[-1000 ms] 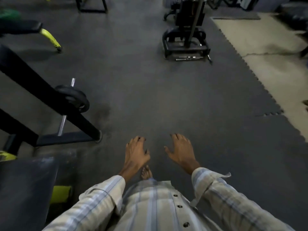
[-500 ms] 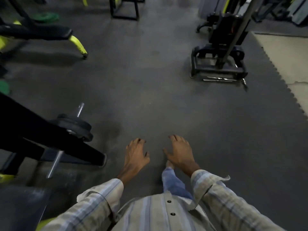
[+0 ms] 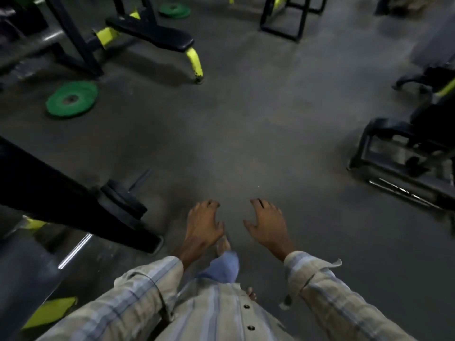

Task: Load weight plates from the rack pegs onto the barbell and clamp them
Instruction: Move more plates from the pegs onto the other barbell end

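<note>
Two hands, the left hand point(image 3: 203, 223) and the right hand point(image 3: 268, 223), hold nothing. Two green plates lie on the floor: a near one point(image 3: 71, 98) and a far one point(image 3: 175, 10). One black bench point(image 3: 150, 33) stands there.

Place: gym | shown by: padded bench point(image 3: 152, 33) with yellow legs, green weight plate point(image 3: 72, 98) being left on dark rubber floor point(image 3: 246, 119), black plates point(image 3: 124, 201) being stored on rack peg.

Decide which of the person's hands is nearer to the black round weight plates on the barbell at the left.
Left. The left hand hangs just right of the black round weight plates, apart from them. The right hand is farther right, beyond the left hand.
</note>
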